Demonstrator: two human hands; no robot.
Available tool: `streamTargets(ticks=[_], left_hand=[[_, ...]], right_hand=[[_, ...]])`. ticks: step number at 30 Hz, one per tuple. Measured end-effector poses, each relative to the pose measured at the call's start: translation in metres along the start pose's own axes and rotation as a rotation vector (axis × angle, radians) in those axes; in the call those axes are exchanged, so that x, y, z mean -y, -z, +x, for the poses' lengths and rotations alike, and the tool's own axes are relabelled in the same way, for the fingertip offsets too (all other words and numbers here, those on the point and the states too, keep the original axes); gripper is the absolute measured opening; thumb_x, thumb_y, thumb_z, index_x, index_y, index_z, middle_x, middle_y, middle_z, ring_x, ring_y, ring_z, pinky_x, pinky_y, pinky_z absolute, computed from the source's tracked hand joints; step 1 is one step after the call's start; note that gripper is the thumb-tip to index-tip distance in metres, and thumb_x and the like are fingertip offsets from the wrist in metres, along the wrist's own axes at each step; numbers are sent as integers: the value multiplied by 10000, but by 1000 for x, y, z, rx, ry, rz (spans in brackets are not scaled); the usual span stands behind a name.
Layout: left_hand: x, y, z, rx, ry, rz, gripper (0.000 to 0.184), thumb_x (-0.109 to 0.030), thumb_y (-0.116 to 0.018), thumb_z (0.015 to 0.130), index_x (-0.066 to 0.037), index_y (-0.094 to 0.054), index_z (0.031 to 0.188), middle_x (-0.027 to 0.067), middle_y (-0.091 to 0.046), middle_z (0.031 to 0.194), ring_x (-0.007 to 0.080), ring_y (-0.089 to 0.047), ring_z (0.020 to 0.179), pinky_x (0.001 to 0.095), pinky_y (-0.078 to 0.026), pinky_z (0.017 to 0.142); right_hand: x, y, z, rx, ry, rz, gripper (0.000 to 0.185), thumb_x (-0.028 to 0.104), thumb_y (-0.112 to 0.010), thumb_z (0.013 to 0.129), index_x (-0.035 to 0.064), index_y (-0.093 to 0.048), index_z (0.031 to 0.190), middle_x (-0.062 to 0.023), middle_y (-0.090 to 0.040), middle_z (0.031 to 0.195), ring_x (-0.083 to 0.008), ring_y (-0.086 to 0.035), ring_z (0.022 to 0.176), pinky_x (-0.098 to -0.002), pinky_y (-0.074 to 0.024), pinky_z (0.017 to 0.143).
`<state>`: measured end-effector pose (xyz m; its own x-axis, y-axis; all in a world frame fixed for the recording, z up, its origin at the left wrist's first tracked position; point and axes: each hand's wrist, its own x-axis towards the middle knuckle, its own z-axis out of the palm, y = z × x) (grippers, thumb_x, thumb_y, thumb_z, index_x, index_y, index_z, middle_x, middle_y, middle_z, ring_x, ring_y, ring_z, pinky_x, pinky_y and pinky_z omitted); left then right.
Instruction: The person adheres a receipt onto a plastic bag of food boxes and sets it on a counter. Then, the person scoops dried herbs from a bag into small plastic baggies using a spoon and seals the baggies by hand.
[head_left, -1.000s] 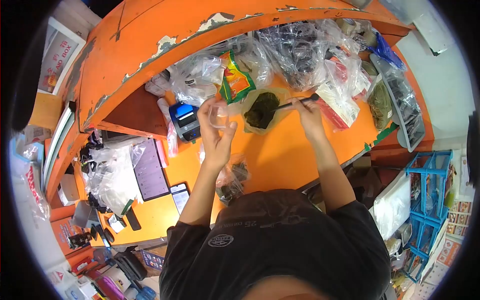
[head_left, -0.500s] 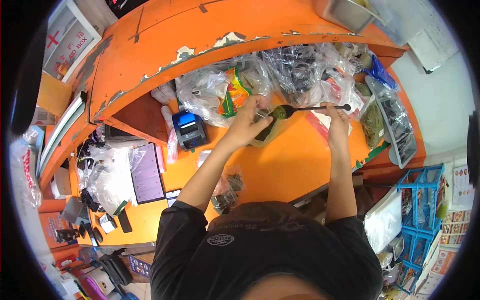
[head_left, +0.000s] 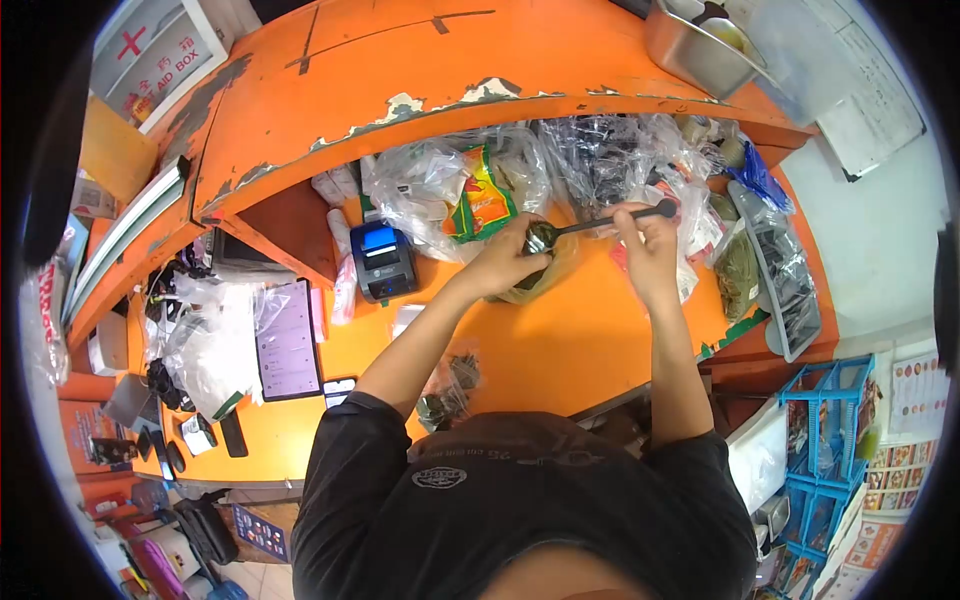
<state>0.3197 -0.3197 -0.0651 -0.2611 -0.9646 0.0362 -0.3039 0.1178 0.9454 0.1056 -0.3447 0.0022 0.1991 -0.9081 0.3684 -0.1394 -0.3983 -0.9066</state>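
My left hand (head_left: 507,262) is closed on the rim of a clear plastic bag (head_left: 548,278), holding it on the orange counter; dark green contents show inside. My right hand (head_left: 648,245) grips the handle of a black spoon (head_left: 598,222) near its end. The spoon's bowl lies at the mouth of the bag, beside my left fingers, and looks dark and shiny with some green in it. How much it carries I cannot tell.
Behind the bag, clear plastic bags and a yellow-green packet (head_left: 482,200) fill the shelf. A small black printer (head_left: 384,270) and a tablet (head_left: 289,345) stand to the left. At right are a bag of green material (head_left: 738,275) and a grey tray (head_left: 790,290).
The spoon has moved left, from beside the bag to its mouth, and its bowl has turned. The heaped green material seen in it earlier no longer shows clearly. The camera view shifted slightly.
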Motion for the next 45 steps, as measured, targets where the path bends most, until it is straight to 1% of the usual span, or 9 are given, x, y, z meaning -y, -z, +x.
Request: streamTargets(ticks=[4,10,16,21,24,28,30,34,45], left_hand=[[21,1,4,-3,-53,-181,489,-178,-669,801,1,-458,1204,105,-599,1026,196,-570,965,313,-449,864],[19,3,2,47,-26,-308,419,-113,-636,861,-16,-438,1217,40,-554,1061,115,-513,997,271,-423,891],[28,-1,-1,-5,-79,-298,460,-106,-646,848,-18,-422,1240,39,-524,1043,120,-498,1003,270,-423,876],[11,3,-16,-118,-98,-166,529,-104,-662,830,-25,-392,1277,65,-510,1050,157,-504,1017,276,-426,858],[17,-1,-19,-176,-126,-209,541,-109,-664,826,-25,-384,1281,70,-513,1053,168,-506,1012,282,-424,857],[15,-8,-21,-216,-175,-186,547,-114,-665,823,-25,-382,1283,76,-498,1052,170,-493,1024,291,-409,887],[8,-11,-23,-248,-196,-188,556,-115,-662,823,-24,-373,1289,82,-486,1056,173,-483,1034,298,-400,903],[9,-18,-24,-295,-194,-215,582,-126,-651,823,-9,-343,1303,100,-463,1075,195,-467,1047,324,-391,923],[17,-26,-20,-312,-241,-171,623,-115,-621,807,12,-306,1329,106,-433,1126,195,-444,1102,333,-364,975]], right_hand=[[51,3,-12,314,327,-535,107,84,-663,837,67,-740,910,-26,-704,892,-197,-478,972,-328,-387,866],[48,4,-13,272,346,-468,120,92,-673,829,80,-745,925,-36,-704,898,-189,-472,921,-315,-391,830],[0,9,-23,-51,-63,-63,177,142,-608,918,8,-723,941,-76,-677,944,-173,-575,897,-303,-445,832],[-23,13,-32,-314,-158,166,231,165,-565,960,-28,-691,950,-7,-668,816,-83,-572,770,-231,-432,752],[-55,7,-39,-173,-168,56,236,162,-563,959,-39,-685,936,-9,-666,785,-90,-578,764,-250,-448,731],[-87,-19,-51,33,-355,-106,232,182,-607,925,-30,-678,984,-77,-667,967,-158,-589,961,-293,-445,828],[-72,-44,-52,-218,-72,-216,257,181,-636,888,-27,-662,1036,-104,-618,1091,-217,-531,1081,-352,-407,904],[-23,-57,-47,-248,170,-501,331,145,-679,805,30,-641,1112,-132,-527,1221,-301,-422,1187,-454,-312,983],[-22,-70,-27,-56,102,-638,85,109,-700,755,128,-715,837,-64,-616,1004,-308,-447,1037,-425,-306,881]])
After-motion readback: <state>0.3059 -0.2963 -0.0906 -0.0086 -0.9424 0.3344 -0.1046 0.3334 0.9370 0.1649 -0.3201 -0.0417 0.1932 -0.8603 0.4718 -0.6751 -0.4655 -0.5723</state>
